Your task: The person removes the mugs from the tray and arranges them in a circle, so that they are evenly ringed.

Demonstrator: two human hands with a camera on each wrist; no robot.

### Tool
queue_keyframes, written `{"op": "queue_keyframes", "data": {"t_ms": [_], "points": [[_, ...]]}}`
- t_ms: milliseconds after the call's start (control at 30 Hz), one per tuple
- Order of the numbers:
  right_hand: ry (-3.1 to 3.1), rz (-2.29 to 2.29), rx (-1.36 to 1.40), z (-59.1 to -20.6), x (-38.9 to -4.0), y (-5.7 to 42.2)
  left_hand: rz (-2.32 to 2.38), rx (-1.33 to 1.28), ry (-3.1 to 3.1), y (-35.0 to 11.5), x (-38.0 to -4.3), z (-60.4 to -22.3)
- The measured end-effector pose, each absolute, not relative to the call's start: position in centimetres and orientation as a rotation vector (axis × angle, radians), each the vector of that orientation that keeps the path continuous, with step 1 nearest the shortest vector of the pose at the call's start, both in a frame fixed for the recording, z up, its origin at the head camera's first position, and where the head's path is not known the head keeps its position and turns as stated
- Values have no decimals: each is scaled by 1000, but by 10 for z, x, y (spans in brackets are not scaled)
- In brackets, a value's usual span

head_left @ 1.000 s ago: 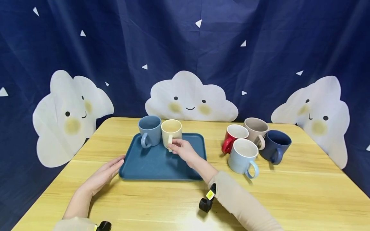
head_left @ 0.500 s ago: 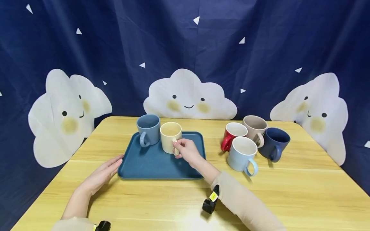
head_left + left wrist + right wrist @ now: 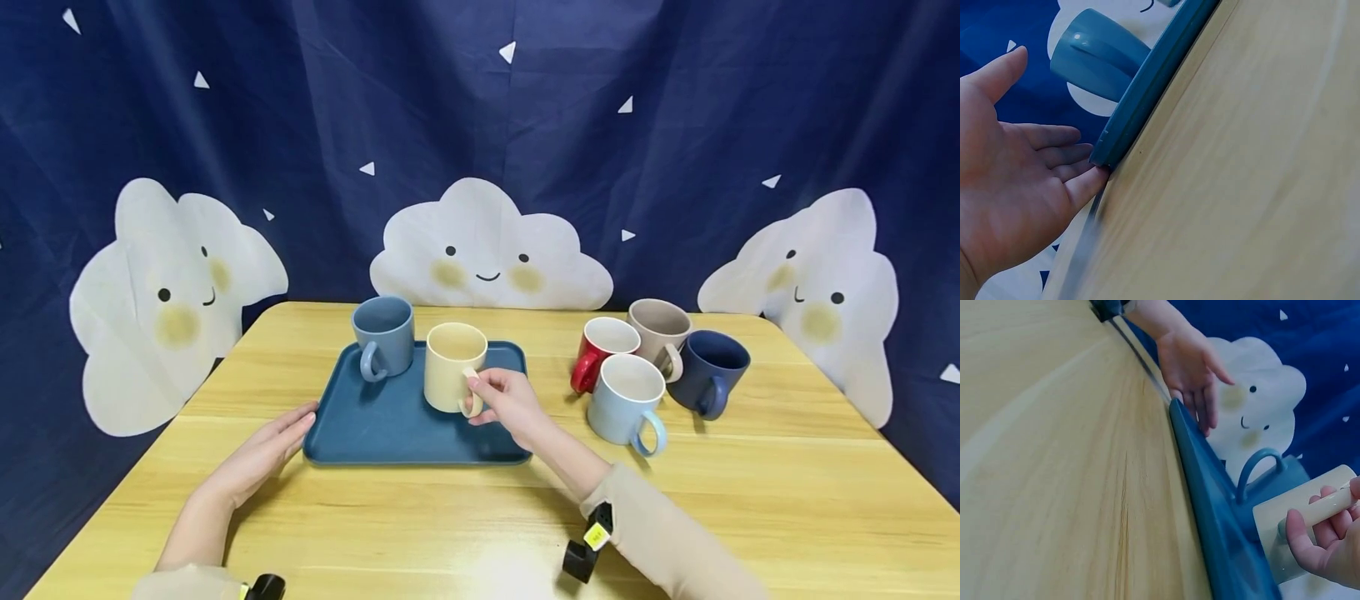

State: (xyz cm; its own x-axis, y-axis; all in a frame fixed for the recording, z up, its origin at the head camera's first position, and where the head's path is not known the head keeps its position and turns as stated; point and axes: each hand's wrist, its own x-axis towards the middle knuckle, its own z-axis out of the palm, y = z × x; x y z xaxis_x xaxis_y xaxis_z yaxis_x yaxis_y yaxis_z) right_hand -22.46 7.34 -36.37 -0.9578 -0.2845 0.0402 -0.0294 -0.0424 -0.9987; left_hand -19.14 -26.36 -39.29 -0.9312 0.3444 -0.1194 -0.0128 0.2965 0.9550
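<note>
My right hand [image 3: 512, 406] pinches the handle of a cream mug [image 3: 450, 371], which is upright above the blue tray [image 3: 360, 437]. In the right wrist view, the thumb and fingers of the right hand [image 3: 1329, 537] close round that handle, and the mug [image 3: 1282, 515] overlaps the blue-grey mug behind it. That blue-grey mug [image 3: 386, 337] stands at the tray's back left, its handle facing the front. My left hand [image 3: 262, 454] lies at the tray's left edge with its fingers extended. In the left wrist view, the fingertips of the left hand [image 3: 1016, 169] touch the tray's rim [image 3: 1141, 100].
Right of the tray, a cluster of mugs stands on the wooden table [image 3: 420, 533]: a red one [image 3: 592, 358], a taupe one [image 3: 652, 333], a light blue one [image 3: 622, 412] and a navy one [image 3: 697, 383]. A dark blue cloud-print curtain [image 3: 420, 100] hangs behind.
My right hand has drawn the cream mug toward the front and right, away from the blue-grey mug. The left hand has stayed at the tray's edge.
</note>
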Motion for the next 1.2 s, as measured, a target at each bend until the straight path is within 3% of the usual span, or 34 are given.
{"op": "queue_keyframes", "data": {"t_ms": [700,1200], "points": [[2125,-2096,-626,-302,-173,148,1678,309,2264,-264,-190,-394],[1980,-2439,-868,-274,-148,228,1680,312,2251,-264,-192,-393]]}}
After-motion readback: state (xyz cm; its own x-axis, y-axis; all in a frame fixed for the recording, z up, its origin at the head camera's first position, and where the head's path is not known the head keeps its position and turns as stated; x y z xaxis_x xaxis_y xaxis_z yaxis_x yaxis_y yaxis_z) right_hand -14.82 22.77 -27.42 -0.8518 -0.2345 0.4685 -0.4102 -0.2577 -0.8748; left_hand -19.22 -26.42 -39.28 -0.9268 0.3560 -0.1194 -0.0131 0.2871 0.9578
